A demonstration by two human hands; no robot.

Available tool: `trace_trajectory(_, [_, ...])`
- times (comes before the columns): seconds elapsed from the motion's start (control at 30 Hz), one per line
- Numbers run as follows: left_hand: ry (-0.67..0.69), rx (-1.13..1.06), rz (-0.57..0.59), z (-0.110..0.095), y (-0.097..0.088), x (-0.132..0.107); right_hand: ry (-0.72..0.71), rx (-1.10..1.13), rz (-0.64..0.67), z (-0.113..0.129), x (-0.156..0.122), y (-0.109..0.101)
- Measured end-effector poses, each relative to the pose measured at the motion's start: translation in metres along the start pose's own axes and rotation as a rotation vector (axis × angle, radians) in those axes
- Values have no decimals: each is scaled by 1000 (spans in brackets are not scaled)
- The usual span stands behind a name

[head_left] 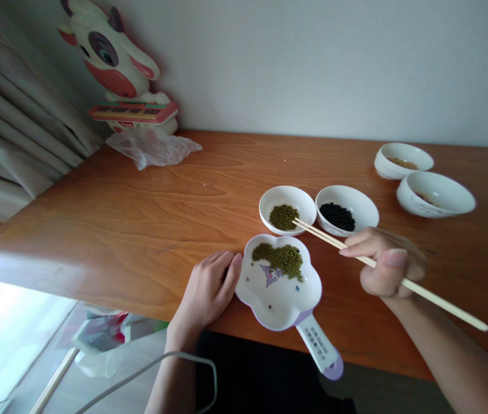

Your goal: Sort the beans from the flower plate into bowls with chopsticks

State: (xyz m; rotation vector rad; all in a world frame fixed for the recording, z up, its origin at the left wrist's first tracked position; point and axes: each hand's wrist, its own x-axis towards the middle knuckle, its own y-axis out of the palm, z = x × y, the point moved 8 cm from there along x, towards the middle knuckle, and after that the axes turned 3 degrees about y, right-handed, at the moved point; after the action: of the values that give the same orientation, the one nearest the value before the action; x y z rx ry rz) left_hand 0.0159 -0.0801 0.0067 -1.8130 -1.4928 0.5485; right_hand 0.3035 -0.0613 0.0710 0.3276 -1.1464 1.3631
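My right hand (pixel 384 264) is closed around a pair of wooden chopsticks (pixel 437 301), whose tips reach over the rim of a small white bowl of green beans (pixel 287 210). My left hand (pixel 207 287) rests on the table with curled fingers touching the left rim of a flower-shaped white dish (pixel 280 299). That dish holds a pile of green beans (pixel 280 257) at its far side and has a lilac handle pointing toward me. A second white bowl (pixel 347 211) beside the first holds black beans.
Two more white bowls (pixel 403 160) (pixel 435 194) stand at the far right of the wooden table (pixel 140 218). A cow-shaped toy (pixel 118 69) and crumpled clear plastic (pixel 151 146) sit at the back left by a curtain. A white cable (pixel 140 374) hangs below the table edge.
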Motion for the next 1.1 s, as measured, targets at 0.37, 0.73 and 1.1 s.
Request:
trace_trajectory(0.37, [7, 2, 6, 1, 1, 0, -9, 31, -4, 2, 3, 5])
trace_trajectory(0.73, [-3, -5, 3, 2, 0, -1, 343, 543, 195, 8, -9, 36])
trace_trajectory(1.1, [-7, -7, 3, 2, 1, -1, 279, 418, 507, 30, -17, 70])
